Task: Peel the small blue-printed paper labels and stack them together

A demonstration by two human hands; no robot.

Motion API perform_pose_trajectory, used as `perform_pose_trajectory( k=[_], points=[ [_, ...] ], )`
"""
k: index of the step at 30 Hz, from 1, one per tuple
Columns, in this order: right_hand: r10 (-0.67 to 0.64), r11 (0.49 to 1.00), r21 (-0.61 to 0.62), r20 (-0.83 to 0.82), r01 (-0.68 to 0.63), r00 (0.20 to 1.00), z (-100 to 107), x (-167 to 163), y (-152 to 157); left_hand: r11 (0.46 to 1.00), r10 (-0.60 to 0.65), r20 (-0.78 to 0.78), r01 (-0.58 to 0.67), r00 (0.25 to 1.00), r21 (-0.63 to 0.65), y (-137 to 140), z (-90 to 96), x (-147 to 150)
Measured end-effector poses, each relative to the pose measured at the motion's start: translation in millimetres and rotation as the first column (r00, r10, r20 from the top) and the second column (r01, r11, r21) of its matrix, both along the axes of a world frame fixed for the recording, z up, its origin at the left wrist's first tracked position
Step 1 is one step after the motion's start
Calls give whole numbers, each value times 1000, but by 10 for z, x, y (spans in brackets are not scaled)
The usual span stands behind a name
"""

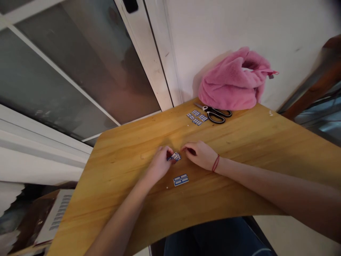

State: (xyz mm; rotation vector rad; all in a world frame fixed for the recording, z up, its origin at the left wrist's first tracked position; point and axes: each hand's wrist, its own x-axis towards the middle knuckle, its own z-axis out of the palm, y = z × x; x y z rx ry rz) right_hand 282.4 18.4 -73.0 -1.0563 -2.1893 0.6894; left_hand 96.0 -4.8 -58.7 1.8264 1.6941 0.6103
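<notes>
Between the thumb and fingers of my left hand (163, 160) is a small fanned bunch of blue-and-white label pieces (176, 155). Just to the right of the bunch, my right hand (200, 153) has its fingers curled together at the tips; whether anything small is pinched there is too fine to make out. A red cord circles the right wrist. Nearer to me, a single label piece (181, 180) with blue-framed white boxes lies flat on the wooden table (128, 177).
Toward the back lie several more label pieces (197, 121), beside scissors (216, 115) with black handles. A pink plush bag (234, 83) rests against the wall behind them. A glass-paneled door (106, 64) stands along the far left; a box (54, 215) is below the table's left edge.
</notes>
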Motion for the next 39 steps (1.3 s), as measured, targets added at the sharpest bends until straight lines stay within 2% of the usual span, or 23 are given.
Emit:
perform_pose_trajectory(
  k=[3,6,10,13,21,29,35,39],
  points=[
    [23,1000,11,45,-24,999,11,-7,-11,998,-64,62,65,996,-11,-26,14,16],
    [97,995,13,69,-98,993,9,-17,-11,993,-117,76,115,990,29,-51,53,53],
    [104,990,-97,11,-103,994,0,-23,-1,984,-151,-39,154,988,94,-84,107,72],
    [72,987,-146,-11,-72,997,-5,-25,7,982,-152,-34,155,988,106,-114,108,33],
    [151,988,-37,121,-147,981,-57,-27,22,987,-160,239,149,958,64,-129,-75,-57],
    [160,987,-21,134,-159,978,-31,-15,28,989,-144,246,131,958,71,-166,-99,-42],
    [194,981,-40,62,-192,979,-43,9,40,986,-162,325,161,932,32,-178,-94,-95],
    [200,979,-47,11,-200,980,-14,6,4,985,-173,302,158,938,75,-210,-59,-77]
  ],
)
